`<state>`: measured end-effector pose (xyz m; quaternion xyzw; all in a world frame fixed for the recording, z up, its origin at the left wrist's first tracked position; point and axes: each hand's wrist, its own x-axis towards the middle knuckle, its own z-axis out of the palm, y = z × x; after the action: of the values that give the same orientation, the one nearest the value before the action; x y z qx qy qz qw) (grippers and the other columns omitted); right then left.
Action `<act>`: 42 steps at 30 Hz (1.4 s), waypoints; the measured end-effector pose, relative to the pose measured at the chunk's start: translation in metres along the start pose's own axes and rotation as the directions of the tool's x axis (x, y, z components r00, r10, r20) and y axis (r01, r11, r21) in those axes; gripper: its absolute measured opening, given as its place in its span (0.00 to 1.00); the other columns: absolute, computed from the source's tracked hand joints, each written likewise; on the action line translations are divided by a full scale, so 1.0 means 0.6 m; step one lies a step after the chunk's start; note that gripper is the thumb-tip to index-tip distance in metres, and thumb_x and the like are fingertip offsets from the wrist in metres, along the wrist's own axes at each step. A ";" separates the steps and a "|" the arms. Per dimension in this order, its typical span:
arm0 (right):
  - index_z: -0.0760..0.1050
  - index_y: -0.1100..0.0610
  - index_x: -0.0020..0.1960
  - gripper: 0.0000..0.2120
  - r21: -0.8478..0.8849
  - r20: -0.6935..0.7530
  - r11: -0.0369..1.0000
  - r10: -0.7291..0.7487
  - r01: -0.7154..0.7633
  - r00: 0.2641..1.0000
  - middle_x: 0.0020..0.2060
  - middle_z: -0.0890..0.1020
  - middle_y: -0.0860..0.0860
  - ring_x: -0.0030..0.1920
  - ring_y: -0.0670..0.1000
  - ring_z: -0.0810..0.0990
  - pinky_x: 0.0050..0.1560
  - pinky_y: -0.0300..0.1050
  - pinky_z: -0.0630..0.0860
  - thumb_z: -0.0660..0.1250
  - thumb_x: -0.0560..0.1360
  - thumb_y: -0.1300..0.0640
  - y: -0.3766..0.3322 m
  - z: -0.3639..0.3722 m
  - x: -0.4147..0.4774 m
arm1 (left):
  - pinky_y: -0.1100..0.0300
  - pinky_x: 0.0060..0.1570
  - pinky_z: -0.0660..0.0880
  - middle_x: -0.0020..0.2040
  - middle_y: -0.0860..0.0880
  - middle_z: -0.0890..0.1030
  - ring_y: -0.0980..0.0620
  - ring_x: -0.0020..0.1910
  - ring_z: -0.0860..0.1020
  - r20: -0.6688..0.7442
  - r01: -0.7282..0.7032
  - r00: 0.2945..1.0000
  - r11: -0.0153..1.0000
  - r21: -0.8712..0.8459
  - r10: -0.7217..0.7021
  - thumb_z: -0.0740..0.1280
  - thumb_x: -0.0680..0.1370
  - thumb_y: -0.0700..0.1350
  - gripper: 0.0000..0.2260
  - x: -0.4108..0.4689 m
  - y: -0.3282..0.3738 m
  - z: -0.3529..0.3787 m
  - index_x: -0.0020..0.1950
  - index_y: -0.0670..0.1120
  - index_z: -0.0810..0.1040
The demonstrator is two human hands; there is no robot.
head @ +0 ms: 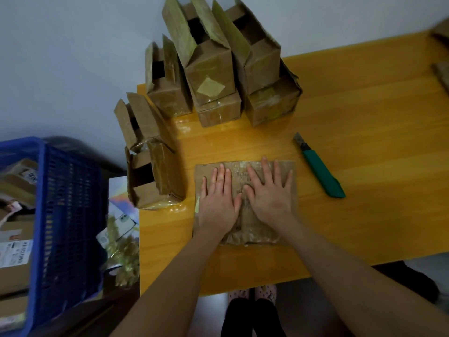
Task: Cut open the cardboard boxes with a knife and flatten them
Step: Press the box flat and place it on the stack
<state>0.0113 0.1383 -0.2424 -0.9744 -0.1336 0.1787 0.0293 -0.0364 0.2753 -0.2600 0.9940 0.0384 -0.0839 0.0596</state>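
Observation:
A flattened brown cardboard box (pixel 250 235) lies on the yellow wooden table (pixel 364 190) near its front edge. My left hand (pixel 218 198) presses flat on its left half, fingers straight. My right hand (pixel 269 190) presses flat on its right half, fingers spread. A green utility knife (pixel 320 170) lies on the table to the right of the box, blade end pointing away, touched by neither hand. Several opened cardboard boxes (pixel 211 76) stand stacked at the table's back left, and two more (pixel 153 173) sit at the left edge.
A blue plastic basket (pixel 68 215) holding cardboard and parcels stands to the left of the table. More cardboard (pixel 441 69) shows at the far right edge. A white wall runs behind the table. My feet (pixel 252 295) show below the table's front edge.

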 end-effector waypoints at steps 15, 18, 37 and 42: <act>0.38 0.42 0.78 0.28 0.005 -0.037 1.000 0.022 -0.022 0.999 0.78 0.38 0.52 0.77 0.58 0.35 0.74 0.63 0.35 0.40 0.81 0.38 -0.003 0.011 -0.007 | 0.47 0.75 0.47 0.78 0.44 0.58 0.48 0.77 0.58 -0.056 0.025 0.998 1.000 0.019 -0.024 0.48 0.81 0.58 0.30 -0.060 -0.001 0.015 0.78 0.41 0.59; 0.38 0.44 0.78 0.28 0.029 -0.038 0.999 0.030 -0.029 0.999 0.78 0.38 0.53 0.77 0.57 0.35 0.74 0.61 0.35 0.35 0.80 0.38 -0.007 0.024 -0.038 | 0.48 0.74 0.45 0.78 0.44 0.57 0.48 0.77 0.57 -0.044 0.034 0.999 0.999 0.036 -0.033 0.47 0.81 0.58 0.30 -0.057 0.002 0.013 0.78 0.42 0.58; 0.52 0.54 0.77 0.42 0.485 0.148 0.776 0.383 -0.404 0.912 0.72 0.62 0.58 0.69 0.60 0.65 0.65 0.57 0.68 0.69 0.72 0.40 0.060 -0.031 -0.159 | 0.44 0.74 0.55 0.79 0.42 0.51 0.42 0.77 0.53 0.189 0.433 0.902 0.816 -0.384 -0.389 0.54 0.83 0.54 0.29 -0.120 0.007 -0.047 0.80 0.48 0.47; 0.62 0.57 0.72 0.33 0.816 0.195 0.435 0.414 -0.381 0.889 0.65 0.74 0.56 0.65 0.58 0.73 0.63 0.54 0.73 0.73 0.72 0.58 0.054 -0.045 -0.168 | 0.45 0.69 0.64 0.76 0.41 0.60 0.39 0.72 0.64 0.230 0.531 0.842 0.672 -0.516 -0.489 0.54 0.83 0.53 0.27 -0.108 0.032 -0.080 0.80 0.47 0.51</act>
<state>-0.0619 0.0797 -0.1861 -0.8457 0.2014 0.2051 0.4497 -0.0908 0.2576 -0.1998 0.8769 0.3349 -0.1179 0.3241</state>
